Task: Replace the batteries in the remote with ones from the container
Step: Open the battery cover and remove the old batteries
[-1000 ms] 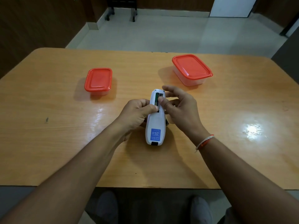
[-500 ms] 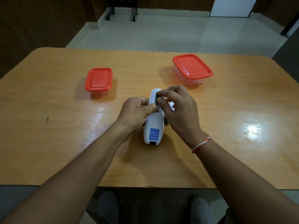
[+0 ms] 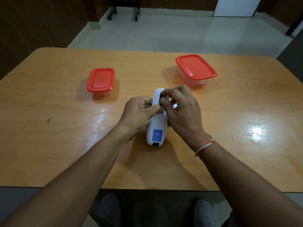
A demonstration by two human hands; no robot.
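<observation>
The left hand point(image 3: 139, 112) is closed around the white remote point(image 3: 156, 126), which lies back-up at the middle of the tabletop point(image 3: 49, 145). The right hand point(image 3: 182, 110) has thumb and forefinger pinched at the open battery bay near the remote's far end; whether they grip a battery cannot be told. The small red-lidded container point(image 3: 100, 81) and the larger red-lidded container point(image 3: 196, 69) stand well apart behind, both shut. Bare surface surrounds the remote to every edge. Compared with one second ago, the right fingers have curled down over the bay.
</observation>
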